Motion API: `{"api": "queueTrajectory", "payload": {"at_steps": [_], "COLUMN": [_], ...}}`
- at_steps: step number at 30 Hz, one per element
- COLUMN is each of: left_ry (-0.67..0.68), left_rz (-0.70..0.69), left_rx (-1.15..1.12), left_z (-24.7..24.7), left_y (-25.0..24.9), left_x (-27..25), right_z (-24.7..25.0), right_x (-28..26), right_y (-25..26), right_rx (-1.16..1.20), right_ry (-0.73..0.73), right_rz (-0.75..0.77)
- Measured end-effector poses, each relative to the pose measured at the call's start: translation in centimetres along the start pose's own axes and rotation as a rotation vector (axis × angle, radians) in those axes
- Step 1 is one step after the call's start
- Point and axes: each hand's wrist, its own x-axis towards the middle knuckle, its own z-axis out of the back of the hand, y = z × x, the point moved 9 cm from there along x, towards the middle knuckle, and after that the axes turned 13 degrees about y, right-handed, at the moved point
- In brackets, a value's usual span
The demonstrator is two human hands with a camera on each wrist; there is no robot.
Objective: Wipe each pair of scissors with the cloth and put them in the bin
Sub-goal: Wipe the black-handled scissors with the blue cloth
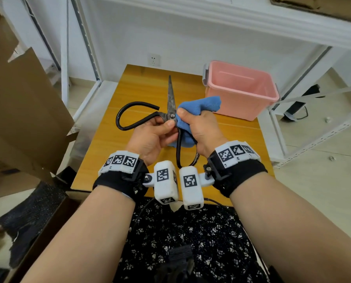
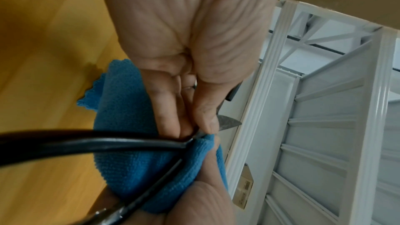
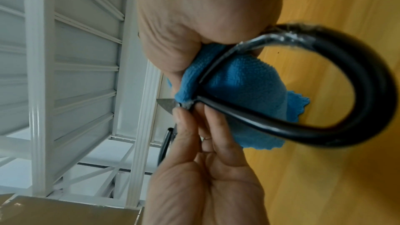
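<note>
Head view: left hand pinches scissors, right hand grips cloth mid-wipe, bin looks empty.

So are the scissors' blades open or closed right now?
Closed: the scissors show both blades together as one point, while the left hand pinches near the pivot.

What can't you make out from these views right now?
- Bottom of the pink bin: head view, near wall hides it, so contents unknown.
- Far side of the scissors blades: right hand and blue cloth cover it.
- Blade tips: wrist views, fingers block them.
- Other pairs of scissors: none in view.
- Left hand grip: partly hidden.
</note>
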Motion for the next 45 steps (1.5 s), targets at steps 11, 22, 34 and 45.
{"api": "queueTrajectory", "payload": {"at_steps": [11, 22, 34, 45], "left_ry": [0.012, 0.01, 0.013, -0.017], "left_rz": [0.009, -0.027, -0.009, -0.007], "left_rx": [-0.034, -0.014, -0.067, -0.159], "left_z": [0.2, -0.5, 0.3, 1.9], "left_y": [-0.1, 0.0, -0.6, -0.9], "left_x": [-0.4, -0.5, -0.5, -0.4], "right_z": [-0.6, 0.5, -1.0, 0.5], "right_x": [-0.6, -0.8, -0.4, 0.3], "right_y": [0.7, 0.5, 1.9, 2.0], "right_rx": [-0.041, -0.092, -0.16, 0.145], "right_ry": [0.056, -0.08, 0.096, 0.18], "right_rz": [0.051, 0.098, 0.089, 0.066]}}
